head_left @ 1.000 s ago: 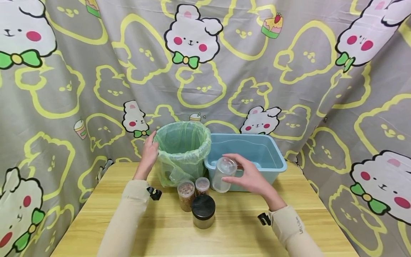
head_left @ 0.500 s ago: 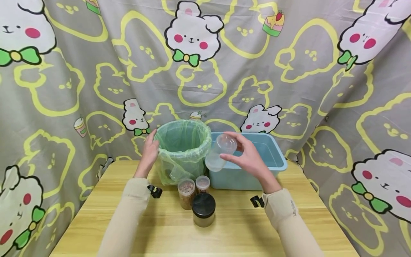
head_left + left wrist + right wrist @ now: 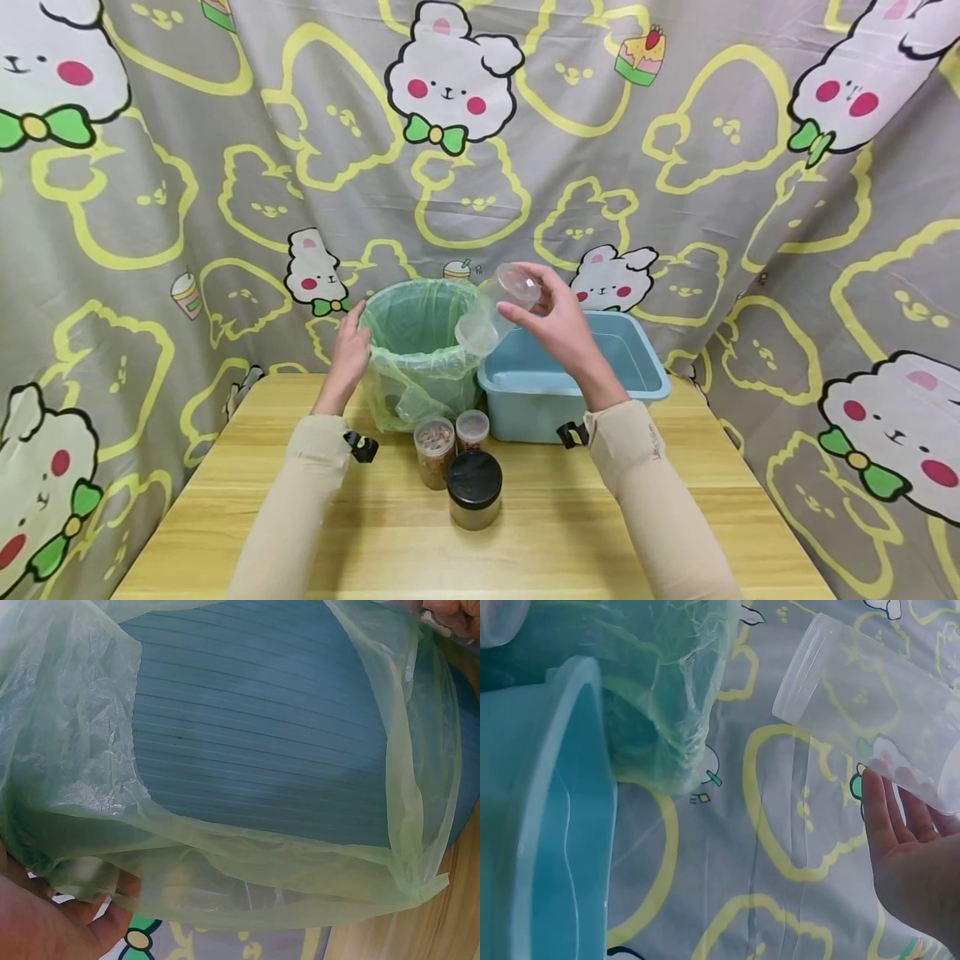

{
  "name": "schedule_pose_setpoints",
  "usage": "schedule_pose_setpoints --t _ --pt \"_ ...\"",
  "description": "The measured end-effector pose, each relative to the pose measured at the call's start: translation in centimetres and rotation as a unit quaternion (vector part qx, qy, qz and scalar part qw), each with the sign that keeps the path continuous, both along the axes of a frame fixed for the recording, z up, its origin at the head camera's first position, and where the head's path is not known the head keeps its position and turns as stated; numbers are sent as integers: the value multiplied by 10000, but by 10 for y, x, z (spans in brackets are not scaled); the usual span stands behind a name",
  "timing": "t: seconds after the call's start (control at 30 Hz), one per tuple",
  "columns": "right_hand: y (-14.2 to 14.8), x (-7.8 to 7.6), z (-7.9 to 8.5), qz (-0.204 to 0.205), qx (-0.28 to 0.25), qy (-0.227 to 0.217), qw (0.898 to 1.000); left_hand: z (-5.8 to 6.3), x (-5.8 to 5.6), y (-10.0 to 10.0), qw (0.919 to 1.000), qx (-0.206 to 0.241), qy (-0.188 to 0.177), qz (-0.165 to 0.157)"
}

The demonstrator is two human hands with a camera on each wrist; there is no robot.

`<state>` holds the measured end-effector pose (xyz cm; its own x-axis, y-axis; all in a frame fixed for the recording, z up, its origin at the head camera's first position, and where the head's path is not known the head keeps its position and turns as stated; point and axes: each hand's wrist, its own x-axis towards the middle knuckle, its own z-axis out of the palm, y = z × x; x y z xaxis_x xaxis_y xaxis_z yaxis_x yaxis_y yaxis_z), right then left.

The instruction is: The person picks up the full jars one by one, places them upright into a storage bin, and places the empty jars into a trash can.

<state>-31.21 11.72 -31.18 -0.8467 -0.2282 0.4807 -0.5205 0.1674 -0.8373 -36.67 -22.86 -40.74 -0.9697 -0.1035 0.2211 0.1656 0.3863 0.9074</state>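
My right hand (image 3: 555,321) holds a clear plastic jar (image 3: 489,310), thumb in front and fingers behind, near its base. The jar tilts with its mouth end down and to the left, overlapping the right rim of a trash bin in the head view. A thin green bag (image 3: 420,392) lines that bin and folds over its rim. In the right wrist view the see-through jar (image 3: 870,697) shows no contents, and fingers (image 3: 881,814) support it from below. On the bin's left side, my left hand (image 3: 349,350) grips the rim; in the left wrist view its fingertips are partly behind the green film (image 3: 75,712).
A light blue rectangular tub (image 3: 540,385) stands right of the bin. In front are two clear jars with brown bits, a larger one (image 3: 435,454) and a smaller one (image 3: 472,429), plus a black-lidded jar (image 3: 475,492). A patterned curtain (image 3: 480,208) hangs behind the table (image 3: 375,550).
My right hand has lifted the clear jar up and left from in front of the blue tub to the bin's right rim, tilting it on the way. The left hand stays put.
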Motion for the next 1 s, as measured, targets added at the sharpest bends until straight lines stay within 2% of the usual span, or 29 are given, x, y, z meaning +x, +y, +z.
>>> schedule_pose_setpoints --t 0.13,0.37,1.0 --pt "-13 -11 5 55 -1 7 10000 0 1 -1 10000 22 17 10" --pt "-32 -29 5 -141 195 34 9997 1 1 -3 10000 22 23 20" --pt "-65 -69 -19 -546 838 -376 9943 -2 1 -2 10000 44 -47 7"
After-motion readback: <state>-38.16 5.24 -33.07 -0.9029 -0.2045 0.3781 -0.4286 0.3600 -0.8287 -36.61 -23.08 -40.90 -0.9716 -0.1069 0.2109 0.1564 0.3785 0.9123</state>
